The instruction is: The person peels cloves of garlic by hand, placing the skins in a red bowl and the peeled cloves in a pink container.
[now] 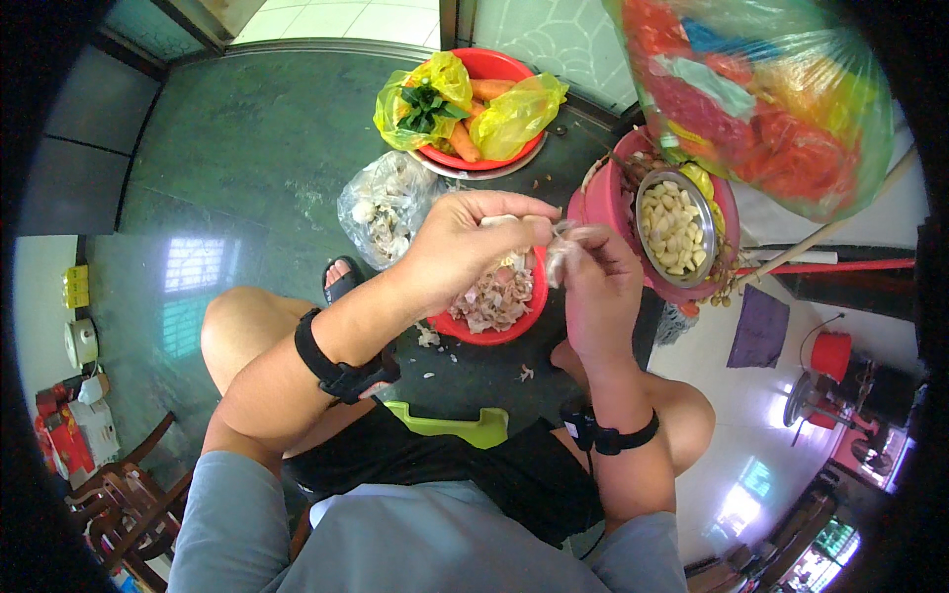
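My left hand (482, 241) is closed around a pale garlic piece (498, 220), mostly hidden by the fingers. Close on its right, my right hand (600, 285) pinches thin, papery garlic skin (561, 256). Both hands are above a red plastic basin (545, 304) that holds garlic skins (493, 300). Peeled garlic cloves (671, 226) fill a steel bowl (647, 263), which rests on a pink tub (593, 200) at the right. Beyond my left hand lies a clear plastic bag (385, 211) containing whitish garlic bulbs.
A red basin (511, 63) at the top holds carrots (463, 141), green leaves and yellow plastic bags. A large bag (771, 111) of coloured plastic hangs at the upper right. Skin scraps dot the dark floor. A green plastic stool (452, 428) shows between my legs.
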Available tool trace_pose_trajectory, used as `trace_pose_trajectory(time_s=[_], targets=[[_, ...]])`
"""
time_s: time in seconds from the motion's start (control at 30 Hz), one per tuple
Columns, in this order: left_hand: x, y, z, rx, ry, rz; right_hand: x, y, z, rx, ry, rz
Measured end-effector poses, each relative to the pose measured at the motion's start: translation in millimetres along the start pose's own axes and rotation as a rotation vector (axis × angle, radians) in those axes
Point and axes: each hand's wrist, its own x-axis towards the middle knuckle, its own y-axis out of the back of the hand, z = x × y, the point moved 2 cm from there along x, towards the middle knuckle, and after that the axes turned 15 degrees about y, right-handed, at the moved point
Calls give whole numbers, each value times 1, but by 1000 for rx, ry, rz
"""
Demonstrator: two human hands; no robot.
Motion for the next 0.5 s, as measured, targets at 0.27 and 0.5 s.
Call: trace_pose_trajectory(time_s=[0.27, 0.5], targets=[[0, 6, 1, -616, 198, -280, 4, 11, -9, -129, -14, -17], [3, 8, -4, -543, 204, -238, -2, 19, -5, -112, -82, -23]])
